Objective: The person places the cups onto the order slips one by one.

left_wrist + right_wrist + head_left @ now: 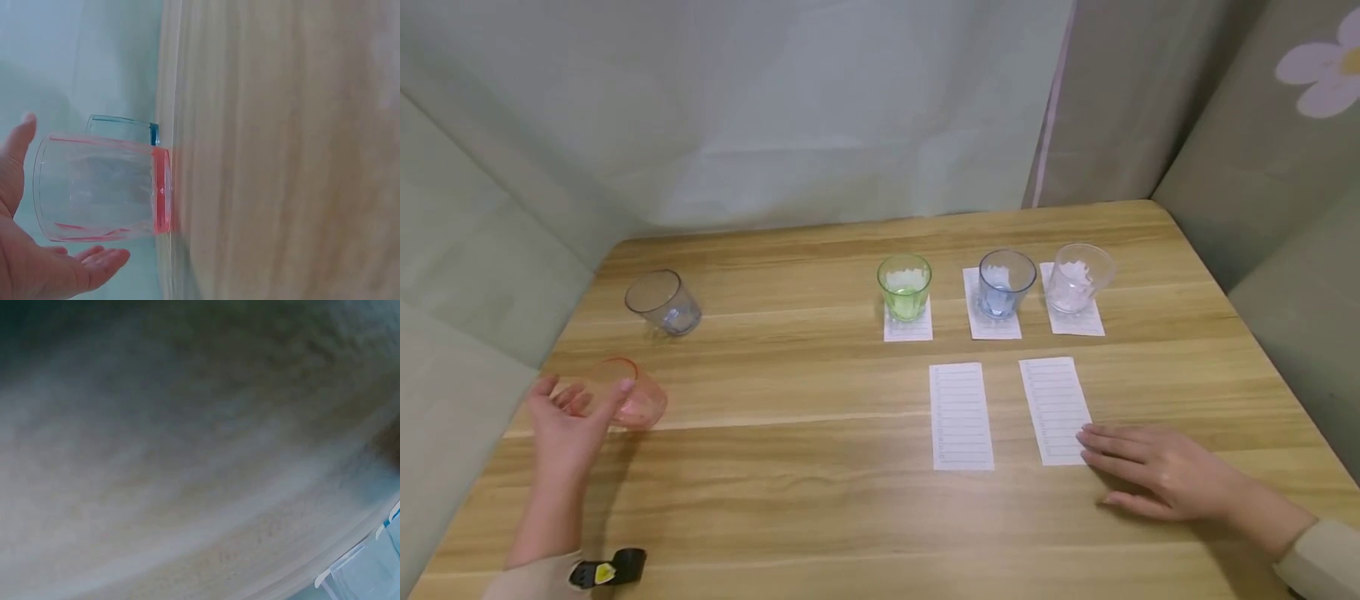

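Note:
A pink-tinted glass [643,404] stands upright at the table's left side. My left hand [568,425] is spread beside its rim, thumb and fingers apart. In the left wrist view, the glass [112,190] lies between the thumb and the fingers of my left hand [37,256], with visible gaps around it. At the right, my right hand [1165,471] rests on the table, fingertips at the lower right edge of a lined paper slip [1052,408]. Another lined slip [961,417] lies to its left. The right wrist view is mostly blurred tabletop.
Behind the pink glass stands a grey-blue glass [673,310]. Farther back, a green glass [906,300], a blue glass [1000,296] and a clear glass [1075,287] each stand on a paper slip. Curtains [820,108] hang behind the wooden table [775,492].

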### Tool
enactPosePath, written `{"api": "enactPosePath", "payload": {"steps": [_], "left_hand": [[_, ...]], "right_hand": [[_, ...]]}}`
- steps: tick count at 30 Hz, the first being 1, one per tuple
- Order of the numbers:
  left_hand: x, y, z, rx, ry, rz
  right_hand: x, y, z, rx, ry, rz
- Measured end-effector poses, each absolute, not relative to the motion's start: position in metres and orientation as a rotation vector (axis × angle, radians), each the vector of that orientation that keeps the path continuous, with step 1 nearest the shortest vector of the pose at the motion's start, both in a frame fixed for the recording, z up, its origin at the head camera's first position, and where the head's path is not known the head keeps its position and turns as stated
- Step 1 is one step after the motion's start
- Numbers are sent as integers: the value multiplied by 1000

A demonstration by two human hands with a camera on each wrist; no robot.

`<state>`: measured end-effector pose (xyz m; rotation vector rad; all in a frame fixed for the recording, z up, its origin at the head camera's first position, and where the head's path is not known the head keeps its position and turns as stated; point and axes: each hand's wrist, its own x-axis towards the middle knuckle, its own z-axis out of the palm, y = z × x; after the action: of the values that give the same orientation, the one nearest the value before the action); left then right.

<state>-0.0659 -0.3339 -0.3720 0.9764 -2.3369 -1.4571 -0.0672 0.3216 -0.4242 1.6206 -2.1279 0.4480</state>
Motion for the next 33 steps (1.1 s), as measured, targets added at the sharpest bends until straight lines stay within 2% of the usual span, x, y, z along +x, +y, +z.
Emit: {"api": "enactPosePath", "payload": {"steps": [12,26,33], "left_hand": [[-60,-333,-377,658,-2563,-1316],[-66,-321,-374,717,-2511,-1340],[-72,-308,-359,649,-2464,-1353]], "right_hand": [[-66,322,-421,1619,-2171,456],[-63,323,-420,1597,-2183,477],[-63,321,-421,1591,-2172,480]]}}
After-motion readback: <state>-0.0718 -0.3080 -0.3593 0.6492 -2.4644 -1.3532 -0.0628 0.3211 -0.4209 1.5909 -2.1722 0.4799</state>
